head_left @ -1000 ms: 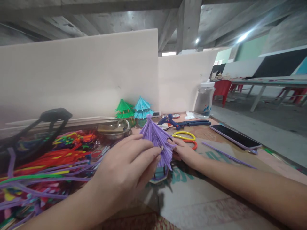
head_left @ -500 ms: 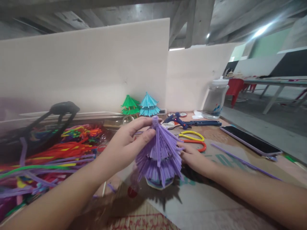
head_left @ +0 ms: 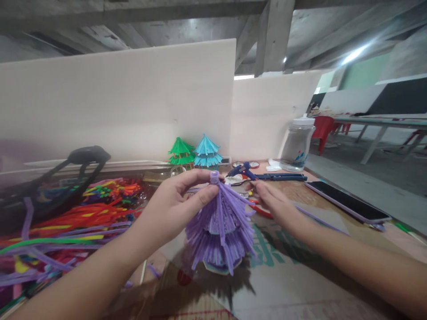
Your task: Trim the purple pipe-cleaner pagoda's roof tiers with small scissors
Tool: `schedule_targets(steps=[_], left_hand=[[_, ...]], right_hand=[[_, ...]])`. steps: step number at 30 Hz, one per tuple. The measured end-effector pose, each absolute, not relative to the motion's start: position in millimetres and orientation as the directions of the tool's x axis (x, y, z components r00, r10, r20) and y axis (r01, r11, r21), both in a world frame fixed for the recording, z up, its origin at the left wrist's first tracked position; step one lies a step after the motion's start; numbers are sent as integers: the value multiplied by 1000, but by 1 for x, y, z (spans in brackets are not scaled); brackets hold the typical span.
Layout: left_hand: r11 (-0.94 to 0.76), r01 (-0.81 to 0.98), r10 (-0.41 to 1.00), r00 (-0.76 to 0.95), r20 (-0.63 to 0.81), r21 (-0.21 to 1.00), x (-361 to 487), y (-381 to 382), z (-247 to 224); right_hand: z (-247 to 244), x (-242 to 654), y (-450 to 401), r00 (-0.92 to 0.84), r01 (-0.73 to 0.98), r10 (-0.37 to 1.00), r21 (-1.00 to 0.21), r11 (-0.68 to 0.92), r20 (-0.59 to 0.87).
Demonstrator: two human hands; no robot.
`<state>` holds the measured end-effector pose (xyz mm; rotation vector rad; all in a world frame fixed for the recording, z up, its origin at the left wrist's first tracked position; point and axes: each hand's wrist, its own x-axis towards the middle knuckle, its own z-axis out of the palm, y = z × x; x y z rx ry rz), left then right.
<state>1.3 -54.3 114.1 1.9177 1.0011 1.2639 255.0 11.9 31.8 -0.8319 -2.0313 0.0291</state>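
Note:
A purple two-tiered tree of pipe cleaners [head_left: 222, 231] stands in front of me, with a coiled knob at its top. My left hand [head_left: 187, 191] pinches it just below that knob between thumb and fingers. To the right, my right hand [head_left: 271, 200] is raised off the tree, its fingers apart at the lower end of a blue glue gun's handle. I see no sign that it grips the glue gun [head_left: 243, 170], whose small red light is lit. Scissors with red and yellow handles [head_left: 263, 210] lie partly hidden under that hand.
Green [head_left: 181, 153] and light-blue [head_left: 207, 151] pipe-cleaner trees stand by the white partition. Many coloured pipe cleaners [head_left: 73, 218] and a black strapped object [head_left: 88, 155] lie at left. A phone [head_left: 347, 202], a blue-handled tool [head_left: 283, 177] and a water bottle [head_left: 298, 144] are at right.
My right hand has left the tree's right side and moved up and forward to the glue gun's handle, covering part of the scissors. My left hand keeps its pinch on the tree top.

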Motion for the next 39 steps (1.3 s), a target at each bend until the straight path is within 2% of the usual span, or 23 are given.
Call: schedule_targets(steps=[3, 4, 6, 8, 10, 11, 19, 27, 39], left_hand=[[-504, 254, 861, 215, 460, 825, -1, -49, 114], [-500, 260, 864, 213, 456, 826, -2, -48, 114], [-489, 262, 870, 214, 444, 832, -2, -47, 116], [-484, 251, 872, 216, 439, 838, -2, -47, 117], [-486, 238, 870, 218, 442, 841, -2, -47, 117], [-488, 233, 869, 221, 443, 841, -2, -47, 117], [-469, 221, 874, 253, 414, 855, -5, -43, 114], [-476, 147, 865, 254, 432, 867, -1, -49, 114], [-494, 148, 855, 264, 447, 857, -1, -53, 112]], right_hand=[[67, 260, 5, -287, 559, 566, -345, 754, 773], [80, 259, -1, -296, 578, 524, -287, 764, 799], [106, 254, -17, -450, 554, 353, -53, 831, 820], [127, 247, -35, -605, 525, 172, 226, 821, 778], [140, 239, -48, -679, 528, 93, 397, 751, 728], [143, 236, -53, -693, 529, 76, 433, 730, 717], [125, 237, -57, -746, 563, 67, 574, 595, 662], [120, 238, -55, -735, 564, 69, 551, 615, 674], [117, 235, -57, -744, 588, 52, 615, 526, 667]])
